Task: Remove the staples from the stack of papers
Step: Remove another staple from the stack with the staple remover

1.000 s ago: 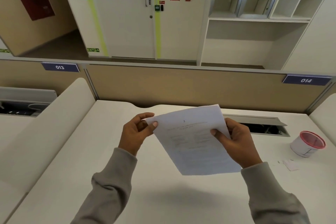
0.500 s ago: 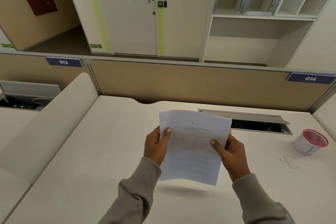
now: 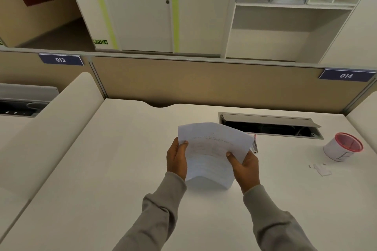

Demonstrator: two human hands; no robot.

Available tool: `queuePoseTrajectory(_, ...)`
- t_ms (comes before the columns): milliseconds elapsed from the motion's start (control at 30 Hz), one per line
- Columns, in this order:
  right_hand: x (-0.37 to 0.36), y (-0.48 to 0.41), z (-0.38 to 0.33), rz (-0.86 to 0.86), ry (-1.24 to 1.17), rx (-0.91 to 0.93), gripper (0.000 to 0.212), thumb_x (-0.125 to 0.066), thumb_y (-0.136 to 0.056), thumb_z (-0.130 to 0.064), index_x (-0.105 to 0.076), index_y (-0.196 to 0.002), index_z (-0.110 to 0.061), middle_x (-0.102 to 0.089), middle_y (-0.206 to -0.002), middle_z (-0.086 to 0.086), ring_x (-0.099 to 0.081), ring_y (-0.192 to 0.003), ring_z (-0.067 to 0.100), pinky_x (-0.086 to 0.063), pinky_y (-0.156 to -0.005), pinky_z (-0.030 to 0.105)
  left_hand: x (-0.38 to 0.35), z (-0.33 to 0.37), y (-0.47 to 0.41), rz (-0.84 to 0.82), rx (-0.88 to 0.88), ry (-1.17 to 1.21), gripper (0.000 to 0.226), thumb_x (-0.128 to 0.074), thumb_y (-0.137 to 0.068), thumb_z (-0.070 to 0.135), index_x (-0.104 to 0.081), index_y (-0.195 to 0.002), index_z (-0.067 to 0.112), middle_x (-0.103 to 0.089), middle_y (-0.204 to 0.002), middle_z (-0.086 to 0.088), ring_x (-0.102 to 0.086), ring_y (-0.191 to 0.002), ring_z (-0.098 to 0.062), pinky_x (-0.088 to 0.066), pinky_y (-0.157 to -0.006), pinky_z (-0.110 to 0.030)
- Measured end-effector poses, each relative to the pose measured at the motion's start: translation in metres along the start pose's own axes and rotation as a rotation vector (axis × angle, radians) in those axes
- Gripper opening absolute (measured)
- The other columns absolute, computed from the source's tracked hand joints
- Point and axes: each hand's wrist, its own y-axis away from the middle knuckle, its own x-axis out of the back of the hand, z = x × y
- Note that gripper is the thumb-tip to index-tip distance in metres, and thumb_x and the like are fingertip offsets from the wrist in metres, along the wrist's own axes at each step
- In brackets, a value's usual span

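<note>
Above the white counter, the left hand and right hand each gripped a side of the bowed stack of papers, thumbs on top.

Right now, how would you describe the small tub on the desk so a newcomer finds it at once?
Start at the white desk, below the 014 label on the partition. Just right of the open cable hatch stands a small white tub. It alone has a red rim, unlike the flat white paper scraps lying near it.
</note>
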Motion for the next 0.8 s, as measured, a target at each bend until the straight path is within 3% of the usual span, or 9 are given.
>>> queuePoseTrajectory(100,0.002,-0.003,0.000,0.004,-0.009,0.021,0.029,-0.068,-0.088,-0.001,-0.062,-0.112,-0.016,-0.069,-0.101,0.000,-0.065,-0.094,0.015,-0.056,-0.081,0.031,0.002,-0.002,-0.003,-0.016,-0.015,0.001,0.025,-0.049,-0.089,0.028,-0.071,-0.101,0.026,-0.072,-0.100,-0.003,-0.067,-0.096,-0.025,-0.056,-0.084,-0.042)
queuePoseTrajectory(267,0.001,-0.003,0.011,-0.026,-0.006,-0.045,0.032,-0.068,-0.088,-0.001,-0.063,-0.119,-0.006,-0.069,-0.105,0.009,-0.065,-0.097,0.027,-0.056,-0.086,0.038,0.002,-0.016,-0.008,-0.003,0.036,-0.019,0.026,-0.045,-0.098,0.005,-0.069,-0.096,0.015,-0.071,-0.093,-0.007,-0.063,-0.089,-0.022,-0.051,-0.078,-0.035)
queuePoseTrajectory(400,0.004,-0.009,0.011,-0.021,-0.023,-0.027,0.030,-0.069,-0.087,0.002,-0.064,-0.115,-0.007,-0.070,-0.102,0.006,-0.066,-0.094,0.023,-0.055,-0.079,0.026,0.002,-0.013,-0.012,0.000,0.004,-0.032,0.020,-0.048,-0.093,0.013,-0.068,-0.095,0.015,-0.070,-0.088,0.003,-0.062,-0.082,-0.013,-0.050,-0.073,-0.028)
queuePoseTrajectory(533,0.003,-0.008,0.017,-0.046,-0.010,-0.046,0.029,-0.070,-0.086,0.000,-0.064,-0.111,-0.013,-0.070,-0.103,0.007,-0.067,-0.096,0.024,-0.057,-0.083,0.035,0.000,-0.018,-0.011,-0.014,0.027,-0.035,0.024,-0.047,-0.098,0.009,-0.069,-0.098,0.019,-0.071,-0.091,0.002,-0.064,-0.087,-0.017,-0.053,-0.073,-0.025)
queuePoseTrajectory(600,0.005,-0.011,0.018,-0.039,-0.010,-0.034,0.029,-0.070,-0.086,-0.001,-0.064,-0.112,-0.012,-0.070,-0.104,0.007,-0.067,-0.097,0.023,-0.057,-0.083,0.035,0.000,-0.018,-0.012,-0.028,-0.003,-0.047,0.022,-0.048,-0.096,0.017,-0.069,-0.099,0.023,-0.072,-0.093,0.004,-0.065,-0.087,-0.014,-0.053,-0.074,-0.026)
queuePoseTrajectory(800,0.006,-0.010,0.023,-0.062,0.030,-0.032,0.027,-0.072,-0.086,-0.004,-0.065,-0.106,-0.020,-0.072,-0.102,0.002,-0.068,-0.096,0.022,-0.058,-0.084,0.035,0.004,-0.024,-0.015,-0.068,0.033,-0.136,0.027,-0.043,-0.105,0.016,-0.065,-0.114,0.028,-0.070,-0.110,0.003,-0.064,-0.106,-0.018,-0.049,-0.084,-0.028)
